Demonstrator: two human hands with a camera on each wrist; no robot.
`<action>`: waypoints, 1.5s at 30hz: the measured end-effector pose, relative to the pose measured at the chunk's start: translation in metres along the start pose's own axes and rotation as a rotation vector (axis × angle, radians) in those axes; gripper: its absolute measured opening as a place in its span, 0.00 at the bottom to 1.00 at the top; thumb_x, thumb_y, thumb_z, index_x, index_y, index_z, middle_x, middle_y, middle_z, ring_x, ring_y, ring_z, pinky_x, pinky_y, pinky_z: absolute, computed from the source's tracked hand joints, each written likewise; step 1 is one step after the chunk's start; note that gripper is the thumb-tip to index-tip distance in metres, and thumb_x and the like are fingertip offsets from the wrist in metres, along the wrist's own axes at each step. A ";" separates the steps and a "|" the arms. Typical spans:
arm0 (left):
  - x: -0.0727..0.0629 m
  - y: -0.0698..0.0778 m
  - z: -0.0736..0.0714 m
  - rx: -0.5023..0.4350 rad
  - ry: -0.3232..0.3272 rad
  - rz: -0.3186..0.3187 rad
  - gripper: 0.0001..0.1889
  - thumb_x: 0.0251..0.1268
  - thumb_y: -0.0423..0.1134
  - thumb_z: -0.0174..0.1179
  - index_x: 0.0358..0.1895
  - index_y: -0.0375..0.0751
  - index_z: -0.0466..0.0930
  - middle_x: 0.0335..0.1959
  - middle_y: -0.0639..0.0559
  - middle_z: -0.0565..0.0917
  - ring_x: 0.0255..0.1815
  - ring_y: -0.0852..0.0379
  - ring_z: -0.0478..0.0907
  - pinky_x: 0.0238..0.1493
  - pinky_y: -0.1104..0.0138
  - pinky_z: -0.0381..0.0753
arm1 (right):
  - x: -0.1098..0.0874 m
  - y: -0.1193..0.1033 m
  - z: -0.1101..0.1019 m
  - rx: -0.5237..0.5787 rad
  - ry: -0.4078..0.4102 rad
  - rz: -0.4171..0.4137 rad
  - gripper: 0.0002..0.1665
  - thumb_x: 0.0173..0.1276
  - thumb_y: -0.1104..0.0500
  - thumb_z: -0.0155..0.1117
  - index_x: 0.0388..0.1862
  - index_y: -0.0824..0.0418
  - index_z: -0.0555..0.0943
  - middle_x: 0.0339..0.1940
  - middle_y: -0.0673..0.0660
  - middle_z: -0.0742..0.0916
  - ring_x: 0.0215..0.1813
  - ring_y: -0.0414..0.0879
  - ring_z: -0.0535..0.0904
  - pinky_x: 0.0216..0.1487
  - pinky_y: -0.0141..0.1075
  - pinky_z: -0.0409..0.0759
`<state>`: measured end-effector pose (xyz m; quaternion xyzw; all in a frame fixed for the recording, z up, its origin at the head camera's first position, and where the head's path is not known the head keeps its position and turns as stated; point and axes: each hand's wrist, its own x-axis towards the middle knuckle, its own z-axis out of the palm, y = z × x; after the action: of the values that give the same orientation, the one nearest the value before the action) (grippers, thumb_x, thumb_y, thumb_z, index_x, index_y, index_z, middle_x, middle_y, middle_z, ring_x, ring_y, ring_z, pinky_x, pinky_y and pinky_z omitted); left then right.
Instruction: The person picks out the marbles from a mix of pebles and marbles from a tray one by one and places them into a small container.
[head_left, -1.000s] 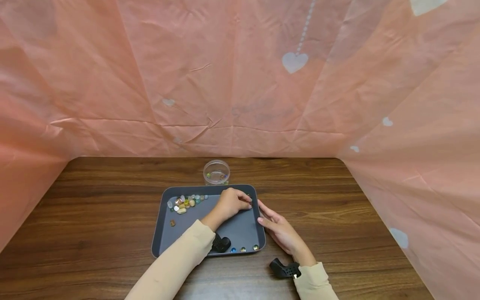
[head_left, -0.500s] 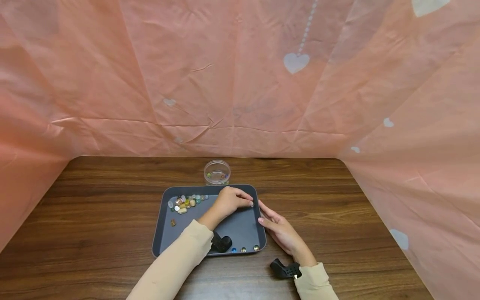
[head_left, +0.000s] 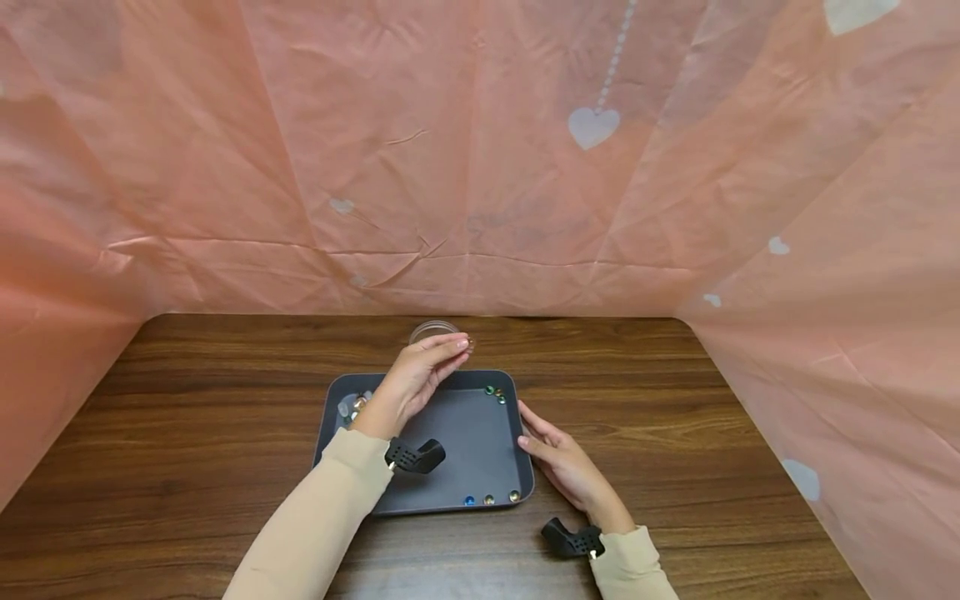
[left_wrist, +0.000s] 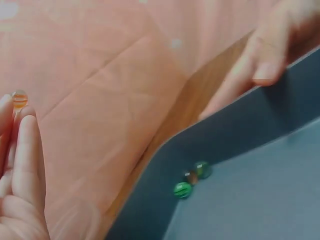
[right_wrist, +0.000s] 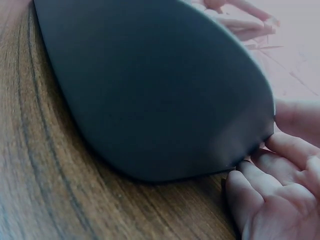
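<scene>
My left hand (head_left: 416,379) pinches a clear marble with an orange stripe (left_wrist: 20,102) between thumb and fingertips. It is raised past the far edge of the grey tray (head_left: 472,450), overlapping a clear round jar (head_left: 429,328) that it mostly hides. At the tray's right side, my right hand (head_left: 566,471) holds the wall, thumb at the rim and fingers at the lower outer edge. Green and brown marbles (left_wrist: 183,190) sit together in the far right corner. A blue marble (head_left: 469,501) and two yellowish marbles (head_left: 489,500) lie along the near wall.
Polished stones (head_left: 352,408) in the tray's far left part are largely covered by the left hand and forearm. A pink curtain (head_left: 465,167) with pale hearts hangs behind and beside the wooden table (head_left: 675,433).
My left hand has picked a marble from the tray's far right corner and carried it up and left to the jar. The right hand stays at the tray's side.
</scene>
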<state>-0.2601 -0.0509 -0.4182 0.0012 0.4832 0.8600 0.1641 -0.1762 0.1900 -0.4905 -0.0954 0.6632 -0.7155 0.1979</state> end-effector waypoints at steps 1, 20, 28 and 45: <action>0.000 0.003 -0.001 -0.016 0.006 0.008 0.09 0.71 0.23 0.52 0.43 0.35 0.82 0.38 0.52 0.85 0.41 0.63 0.85 0.51 0.73 0.82 | 0.000 0.000 0.000 -0.001 0.002 0.003 0.40 0.77 0.63 0.52 0.80 0.67 0.47 0.82 0.62 0.50 0.82 0.54 0.44 0.64 0.18 0.65; 0.010 0.013 -0.020 1.197 0.392 0.314 0.07 0.60 0.33 0.68 0.41 0.36 0.90 0.41 0.42 0.90 0.35 0.50 0.82 0.28 0.71 0.74 | -0.001 -0.001 0.002 -0.020 0.012 0.011 0.39 0.77 0.63 0.52 0.80 0.66 0.48 0.82 0.62 0.52 0.81 0.55 0.45 0.64 0.18 0.65; 0.007 0.008 -0.014 1.095 0.386 0.349 0.06 0.59 0.34 0.69 0.38 0.38 0.91 0.37 0.43 0.90 0.28 0.55 0.77 0.25 0.72 0.69 | -0.001 -0.002 0.002 -0.016 0.014 0.017 0.39 0.77 0.63 0.52 0.81 0.66 0.48 0.82 0.62 0.52 0.82 0.54 0.45 0.64 0.17 0.65; 0.001 -0.049 0.008 1.062 0.136 0.213 0.05 0.58 0.36 0.71 0.37 0.42 0.91 0.39 0.47 0.91 0.31 0.60 0.82 0.30 0.71 0.76 | 0.000 -0.001 0.000 -0.022 0.002 0.013 0.39 0.78 0.63 0.50 0.81 0.66 0.47 0.83 0.61 0.51 0.82 0.52 0.45 0.65 0.17 0.65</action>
<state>-0.2463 -0.0206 -0.4545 0.0773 0.8578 0.5077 0.0212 -0.1765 0.1900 -0.4895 -0.0927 0.6719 -0.7068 0.2010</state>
